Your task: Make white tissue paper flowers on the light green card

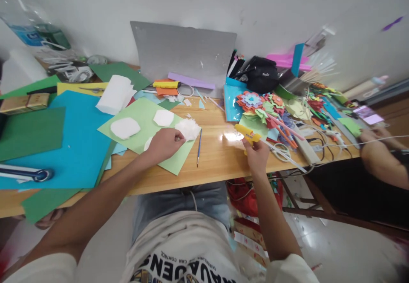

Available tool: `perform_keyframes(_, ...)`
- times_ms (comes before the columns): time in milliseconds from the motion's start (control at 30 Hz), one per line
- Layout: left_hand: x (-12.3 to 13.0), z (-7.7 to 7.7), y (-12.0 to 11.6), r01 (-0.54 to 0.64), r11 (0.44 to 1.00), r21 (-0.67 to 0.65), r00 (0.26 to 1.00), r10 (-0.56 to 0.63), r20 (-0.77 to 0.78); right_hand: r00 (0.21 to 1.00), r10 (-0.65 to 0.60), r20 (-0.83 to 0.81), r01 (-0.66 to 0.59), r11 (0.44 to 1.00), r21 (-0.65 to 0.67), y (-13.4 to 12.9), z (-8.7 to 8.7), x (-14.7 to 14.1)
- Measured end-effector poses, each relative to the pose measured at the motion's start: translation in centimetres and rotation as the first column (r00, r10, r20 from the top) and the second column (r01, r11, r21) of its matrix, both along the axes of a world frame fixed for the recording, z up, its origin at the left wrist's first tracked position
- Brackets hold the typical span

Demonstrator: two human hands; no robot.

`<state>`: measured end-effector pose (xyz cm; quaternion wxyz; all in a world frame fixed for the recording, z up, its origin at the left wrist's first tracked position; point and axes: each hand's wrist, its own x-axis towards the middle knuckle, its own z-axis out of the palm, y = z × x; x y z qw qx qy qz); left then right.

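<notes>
My left hand [164, 144] is closed in a pinch over a light green sheet of paper [172, 163]; whatever its fingertips hold is too small to make out. Right beside them on the sheet lies a fluffy heap of white scraps [188, 128]. Two white paper pieces [125, 128] with cut corners rest on the same sheet, and another is partly hidden under my hand. My right hand [257, 153] grips a yellow glue gun [247, 133], held just above the table beside the paper flowers [252, 100]. A thin blue paintbrush [199, 147] lies between my hands.
Blue paper [75, 134] and green sheets cover the left side, with a blue-and-white tool [27, 173] on top. A yellow cutter [166, 85] lies at the back. To the right are a power strip [306, 146], cables and another person's hands [372, 140].
</notes>
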<state>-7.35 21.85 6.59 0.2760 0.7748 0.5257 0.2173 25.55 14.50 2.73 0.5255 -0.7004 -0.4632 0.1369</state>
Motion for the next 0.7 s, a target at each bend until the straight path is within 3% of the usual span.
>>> perform_keyframes(233,-0.5,-0.3,0.7,-0.080,0.997,0.008,0.995,0.080,-0.059,0.963,0.026,0.268,0.020,0.986,-0.168,0.2,0.1,0.3)
perform_keyframes(433,-0.5,-0.7,0.9,-0.071,0.997,0.023,0.995,0.072,-0.067,0.943,0.024,0.331,0.050,0.975,-0.215,-0.7,0.6,0.4)
perform_keyframes(500,-0.5,-0.8,0.9,-0.066,0.998,0.011,0.996,0.066,-0.061,0.929,-0.050,0.365,0.116,0.980,-0.160,-2.1,0.6,0.2)
perform_keyframes(567,-0.4,-0.9,0.8,-0.062,0.998,-0.016,0.996,0.061,-0.064,0.900,-0.221,0.376,0.237,0.972,0.003,-4.0,0.6,-0.5)
perform_keyframes(633,-0.4,-1.1,0.8,-0.066,0.997,-0.034,0.996,0.063,-0.070,0.832,-0.384,0.399,0.334,0.923,0.191,-5.8,0.6,-1.7)
perform_keyframes(700,-0.4,-1.2,0.8,-0.071,0.997,-0.042,0.995,0.068,-0.070,0.786,-0.385,0.485,0.271,0.918,0.289,-6.8,0.8,-3.3)
